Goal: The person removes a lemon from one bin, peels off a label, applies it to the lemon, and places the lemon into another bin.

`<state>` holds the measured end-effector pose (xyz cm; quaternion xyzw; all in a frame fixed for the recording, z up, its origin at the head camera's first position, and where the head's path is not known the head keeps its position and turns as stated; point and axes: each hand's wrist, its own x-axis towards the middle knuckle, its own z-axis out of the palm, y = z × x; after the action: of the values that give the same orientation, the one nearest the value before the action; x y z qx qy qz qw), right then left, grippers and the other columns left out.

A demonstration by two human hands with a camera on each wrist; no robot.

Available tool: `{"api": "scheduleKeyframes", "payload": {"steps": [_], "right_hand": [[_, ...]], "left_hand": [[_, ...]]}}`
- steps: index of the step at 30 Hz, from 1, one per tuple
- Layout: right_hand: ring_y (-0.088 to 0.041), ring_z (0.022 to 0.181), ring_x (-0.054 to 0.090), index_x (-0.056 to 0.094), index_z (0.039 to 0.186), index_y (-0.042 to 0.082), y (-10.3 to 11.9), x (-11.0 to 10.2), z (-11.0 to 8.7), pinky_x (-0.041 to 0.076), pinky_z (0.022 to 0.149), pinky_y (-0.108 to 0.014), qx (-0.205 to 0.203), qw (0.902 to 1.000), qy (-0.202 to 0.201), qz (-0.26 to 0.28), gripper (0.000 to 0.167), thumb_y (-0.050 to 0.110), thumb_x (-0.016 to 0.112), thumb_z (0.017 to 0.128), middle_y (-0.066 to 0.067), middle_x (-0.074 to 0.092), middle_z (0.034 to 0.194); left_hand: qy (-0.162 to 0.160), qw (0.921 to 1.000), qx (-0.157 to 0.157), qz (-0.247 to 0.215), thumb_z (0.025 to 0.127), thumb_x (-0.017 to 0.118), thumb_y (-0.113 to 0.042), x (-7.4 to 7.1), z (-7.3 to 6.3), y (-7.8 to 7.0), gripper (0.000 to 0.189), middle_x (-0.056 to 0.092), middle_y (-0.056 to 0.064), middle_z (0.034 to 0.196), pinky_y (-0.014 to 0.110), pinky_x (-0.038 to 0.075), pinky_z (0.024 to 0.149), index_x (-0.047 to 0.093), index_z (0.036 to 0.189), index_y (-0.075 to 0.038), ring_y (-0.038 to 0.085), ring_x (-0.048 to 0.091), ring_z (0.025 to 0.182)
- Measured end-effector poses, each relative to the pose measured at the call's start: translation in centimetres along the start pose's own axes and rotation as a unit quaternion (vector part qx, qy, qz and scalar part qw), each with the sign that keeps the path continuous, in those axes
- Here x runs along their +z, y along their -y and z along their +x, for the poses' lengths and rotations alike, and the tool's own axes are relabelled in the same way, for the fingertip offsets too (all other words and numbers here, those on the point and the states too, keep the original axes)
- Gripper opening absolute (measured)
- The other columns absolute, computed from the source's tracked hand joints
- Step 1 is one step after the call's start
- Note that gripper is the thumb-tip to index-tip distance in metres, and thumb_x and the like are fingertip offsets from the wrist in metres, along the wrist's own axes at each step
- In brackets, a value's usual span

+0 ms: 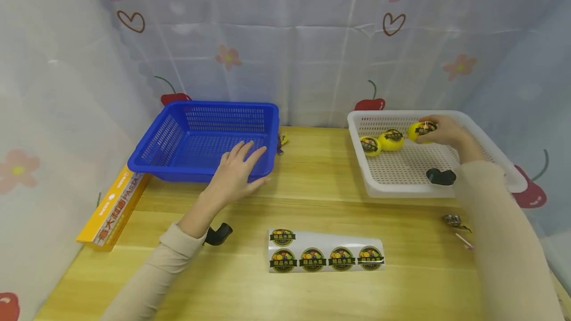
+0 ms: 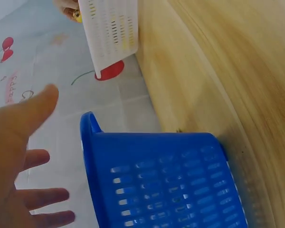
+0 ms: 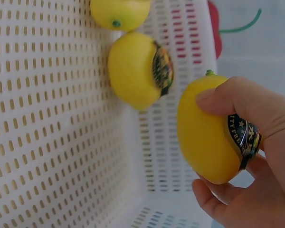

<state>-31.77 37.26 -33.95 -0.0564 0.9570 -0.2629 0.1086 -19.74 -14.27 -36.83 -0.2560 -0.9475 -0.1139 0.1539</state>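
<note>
My right hand (image 1: pixel 443 132) grips a lemon (image 3: pixel 204 133) that bears a dark round fruit sticker, with the thumb on one side and the fingers curled round the other. It holds the lemon at the white basket (image 1: pixel 401 189). Two more lemons (image 1: pixel 391 140) lie in that basket's far left part, each with a sticker showing in the head view. Over the near right corner of the blue basket (image 1: pixel 178 170), my left hand (image 1: pixel 232 175) hovers with fingers spread, holding nothing. The blue basket shows no contents.
A sheet of round stickers (image 1: pixel 325 251) lies on the table's middle. An orange pasta box (image 1: pixel 113 207) leans by the blue basket. Wrapped candy (image 1: pixel 452 220) and a lollipop stick (image 1: pixel 464 240) lie at right; small wrappers (image 1: pixel 283 140) sit beside the blue basket. A printed curtain (image 1: pixel 312 63) hangs behind.
</note>
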Motion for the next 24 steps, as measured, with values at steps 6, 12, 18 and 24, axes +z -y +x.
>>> {"api": "scheduleKeyframes", "payload": {"steps": [6, 12, 18, 24], "right_hand": [[-0.055, 0.113, 0.036, 0.028, 0.137, -0.013, -1.3, 0.7, 0.8, 0.033, 0.092, -0.066, 0.019, 0.9997, -0.011, -0.005, 0.070, 0.019, 0.066, 0.086, -0.040, 0.034, 0.128], [-0.052, 0.108, 0.042, 0.022, 0.141, -0.013, -2.0, 1.7, 2.5, 0.039, 0.089, -0.061, 0.049, 0.9988, -0.005, -0.004, 0.087, 0.030, 0.069, 0.082, -0.039, 0.035, 0.126], [-0.055, 0.112, 0.036, 0.025, 0.139, -0.013, -3.1, 2.3, 3.6, 0.037, 0.089, -0.064, 0.065, 0.9977, -0.013, -0.018, 0.085, 0.031, 0.069, 0.082, -0.040, 0.031, 0.128], [-0.053, 0.110, 0.038, 0.024, 0.132, -0.021, -3.6, 3.1, 4.0, 0.035, 0.094, -0.062, 0.058, 0.9978, -0.021, -0.023, 0.073, 0.015, 0.065, 0.083, -0.040, 0.036, 0.122]], "left_hand": [[0.067, 0.9965, -0.043, 0.024, 0.082, 0.057, -0.064, 0.5, 0.1, 0.6, 0.089, 0.022, 0.021, 0.152, 0.067, 0.020, 0.104, 0.028, 0.149, -0.014, 0.040, 0.015, 0.140], [0.104, 0.9915, -0.078, 0.008, 0.083, 0.056, -0.063, 2.0, -0.1, 1.3, 0.086, 0.022, 0.020, 0.152, 0.071, 0.013, 0.103, 0.027, 0.149, -0.015, 0.042, 0.016, 0.139], [0.098, 0.9920, -0.079, 0.010, 0.083, 0.056, -0.063, 2.2, -0.2, 1.2, 0.085, 0.023, 0.020, 0.152, 0.074, 0.005, 0.101, 0.028, 0.149, -0.016, 0.042, 0.016, 0.139], [0.094, 0.9925, -0.077, 0.019, 0.083, 0.055, -0.064, 1.8, -0.1, 1.0, 0.085, 0.023, 0.019, 0.152, 0.074, 0.004, 0.101, 0.030, 0.148, -0.017, 0.041, 0.016, 0.140]]}}
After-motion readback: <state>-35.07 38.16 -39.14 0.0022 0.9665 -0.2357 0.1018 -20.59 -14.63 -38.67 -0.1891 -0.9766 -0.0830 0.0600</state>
